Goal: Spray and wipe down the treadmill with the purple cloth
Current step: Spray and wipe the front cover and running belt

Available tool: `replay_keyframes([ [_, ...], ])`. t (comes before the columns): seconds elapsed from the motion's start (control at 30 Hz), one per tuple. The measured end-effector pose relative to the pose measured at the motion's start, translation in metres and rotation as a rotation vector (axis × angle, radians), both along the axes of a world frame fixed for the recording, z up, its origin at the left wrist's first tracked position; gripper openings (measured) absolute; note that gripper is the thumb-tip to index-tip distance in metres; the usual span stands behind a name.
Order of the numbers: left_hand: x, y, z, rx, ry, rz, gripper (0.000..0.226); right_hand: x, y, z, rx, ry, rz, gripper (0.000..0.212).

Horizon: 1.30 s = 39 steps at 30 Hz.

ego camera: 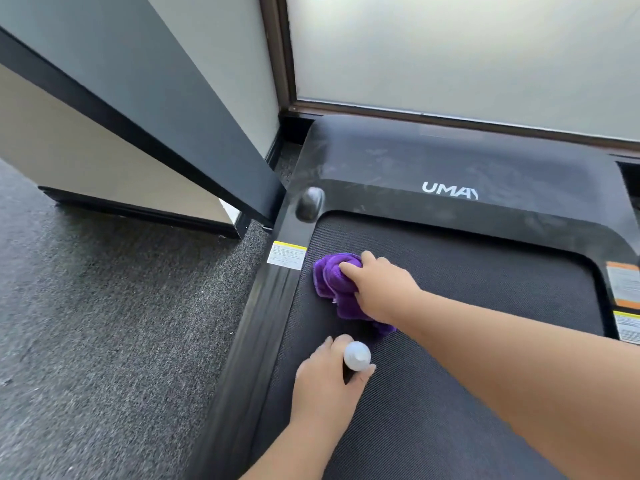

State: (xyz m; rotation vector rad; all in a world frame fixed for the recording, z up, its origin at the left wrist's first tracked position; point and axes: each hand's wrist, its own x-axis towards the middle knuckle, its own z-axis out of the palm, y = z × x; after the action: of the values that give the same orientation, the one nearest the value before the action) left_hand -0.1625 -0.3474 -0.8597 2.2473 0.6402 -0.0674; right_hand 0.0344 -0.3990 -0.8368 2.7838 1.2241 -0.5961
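Gripping bunched plush purple cloth [334, 282] on ribbed treadmill [450, 289] belt, right hand [379, 289].

To your left lies the grey carpet [104, 323], a flecked, low-pile floor covering. On it stands a panel [104, 140], pale-faced with a black edge and a black foot, slanting across the upper left. Behind it you see a grey-white wall [228, 64]. Ahead is a frosted window [467, 53], set in a dark brown frame [277, 53] that reaches the floor.
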Motion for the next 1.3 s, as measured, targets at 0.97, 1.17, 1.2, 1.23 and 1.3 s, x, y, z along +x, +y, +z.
replay_keyframes([
  [0.97,-0.007,0.05,-0.038,0.472,0.192,-0.202,0.104,0.01,-0.174,-0.02,0.273,-0.029,-0.371,0.032],
  [1.17,-0.004,0.043,-0.046,0.653,0.407,-0.324,0.106,0.007,-0.041,-0.051,0.347,-0.2,0.062,0.061],
  [1.2,-0.004,0.043,-0.045,0.657,0.436,-0.334,0.107,0.004,-0.029,-0.054,0.329,-0.22,0.114,0.064],
  [1.23,-0.004,0.043,-0.045,0.66,0.461,-0.331,0.107,0.001,-0.023,-0.057,0.311,-0.224,0.158,0.066],
  [1.3,-0.001,0.044,-0.042,0.66,0.518,-0.328,0.108,0.0,-0.025,-0.063,0.307,-0.226,0.225,0.07],
])
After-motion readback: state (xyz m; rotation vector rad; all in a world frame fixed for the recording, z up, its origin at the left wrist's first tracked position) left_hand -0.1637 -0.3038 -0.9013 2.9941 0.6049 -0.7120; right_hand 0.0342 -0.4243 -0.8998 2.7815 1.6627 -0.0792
